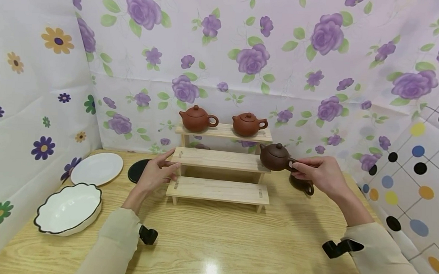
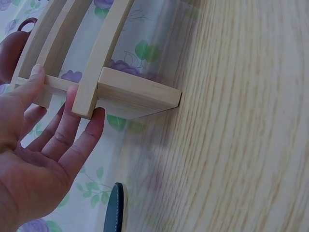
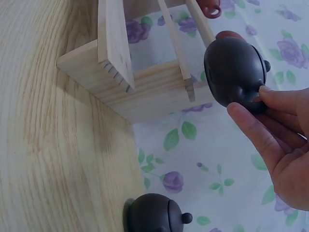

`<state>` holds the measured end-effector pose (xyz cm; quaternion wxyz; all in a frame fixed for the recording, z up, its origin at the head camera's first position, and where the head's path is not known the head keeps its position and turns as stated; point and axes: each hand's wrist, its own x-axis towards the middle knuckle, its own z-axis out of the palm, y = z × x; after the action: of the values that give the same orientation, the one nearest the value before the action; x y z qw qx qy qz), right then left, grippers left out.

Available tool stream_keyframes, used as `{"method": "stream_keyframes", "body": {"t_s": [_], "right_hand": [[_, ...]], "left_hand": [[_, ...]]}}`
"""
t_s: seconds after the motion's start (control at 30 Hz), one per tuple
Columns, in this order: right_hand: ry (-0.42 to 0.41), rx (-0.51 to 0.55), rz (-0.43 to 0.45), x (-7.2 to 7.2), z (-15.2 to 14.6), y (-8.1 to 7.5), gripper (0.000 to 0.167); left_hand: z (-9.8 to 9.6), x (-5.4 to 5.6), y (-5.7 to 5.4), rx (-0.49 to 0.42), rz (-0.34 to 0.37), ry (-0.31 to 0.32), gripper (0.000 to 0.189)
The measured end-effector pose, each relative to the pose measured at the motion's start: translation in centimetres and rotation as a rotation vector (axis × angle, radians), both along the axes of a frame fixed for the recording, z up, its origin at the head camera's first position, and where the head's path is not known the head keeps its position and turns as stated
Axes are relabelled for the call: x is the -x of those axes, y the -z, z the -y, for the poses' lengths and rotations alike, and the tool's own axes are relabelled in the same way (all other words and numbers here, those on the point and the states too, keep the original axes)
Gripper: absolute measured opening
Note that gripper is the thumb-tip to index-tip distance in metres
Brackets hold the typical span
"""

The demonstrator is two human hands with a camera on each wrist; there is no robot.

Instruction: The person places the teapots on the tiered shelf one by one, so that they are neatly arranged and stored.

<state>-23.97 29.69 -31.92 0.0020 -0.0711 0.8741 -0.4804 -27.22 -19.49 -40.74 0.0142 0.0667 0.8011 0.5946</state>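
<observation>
My right hand (image 1: 321, 175) pinches a dark brown teapot (image 1: 275, 157) by its handle, at the right end of the middle shelf of a three-tier wooden stand (image 1: 218, 158). In the right wrist view, thumb and fingers close on the handle of this teapot (image 3: 235, 72). At the stand's left end, my left hand (image 1: 156, 173) grips the ends of the shelves, fingertips against the lower shelf (image 2: 104, 53) in the left wrist view. Two reddish-brown teapots, one on the left (image 1: 195, 119) and one on the right (image 1: 248, 124), sit on the top shelf.
Another dark teapot (image 3: 153, 212) stands on the table right of the stand, partly behind my right hand in the head view. To the left lie a white plate (image 1: 96, 169), a scalloped white bowl (image 1: 69, 209) and a dark round coaster (image 1: 136, 170). Flowered cloth walls (image 1: 215, 40) enclose the table.
</observation>
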Motion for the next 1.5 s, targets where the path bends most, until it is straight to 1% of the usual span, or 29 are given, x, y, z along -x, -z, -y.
{"method": "stream_keyframes", "body": {"t_s": [0.1,0.3,0.47,0.6,0.8,1.07,1.33,1.5], "right_hand": [[-0.018,0.009,0.000,0.2,0.4,-0.1,0.043],[-0.034,0.030,-0.004,0.7,1.3,-0.2,0.043],[-0.064,0.071,-0.004,1.2,2.6,-0.4,0.041],[-0.089,0.087,-0.007,1.5,3.7,-0.6,0.038],[-0.112,0.100,-0.014,2.1,5.1,-0.5,0.036],[-0.129,0.107,0.000,2.7,6.4,-0.2,0.034],[-0.126,0.078,-0.001,3.4,7.8,-0.2,0.037],[-0.158,0.121,0.005,3.7,8.5,-0.2,0.036]], "left_hand": [[0.0,0.0,0.0,0.006,0.000,-0.004,0.072],[0.0,0.0,-0.2,0.061,-0.020,-0.016,0.072],[0.1,-0.1,-0.2,0.068,-0.014,-0.019,0.072],[0.1,0.0,-0.1,0.078,-0.024,-0.015,0.071],[0.2,0.0,0.1,0.069,-0.020,-0.008,0.072],[0.3,-0.1,0.1,0.057,-0.004,-0.002,0.072],[0.4,-0.1,0.0,0.057,0.003,-0.001,0.073],[0.4,0.0,0.0,0.059,0.002,0.001,0.073]]}}
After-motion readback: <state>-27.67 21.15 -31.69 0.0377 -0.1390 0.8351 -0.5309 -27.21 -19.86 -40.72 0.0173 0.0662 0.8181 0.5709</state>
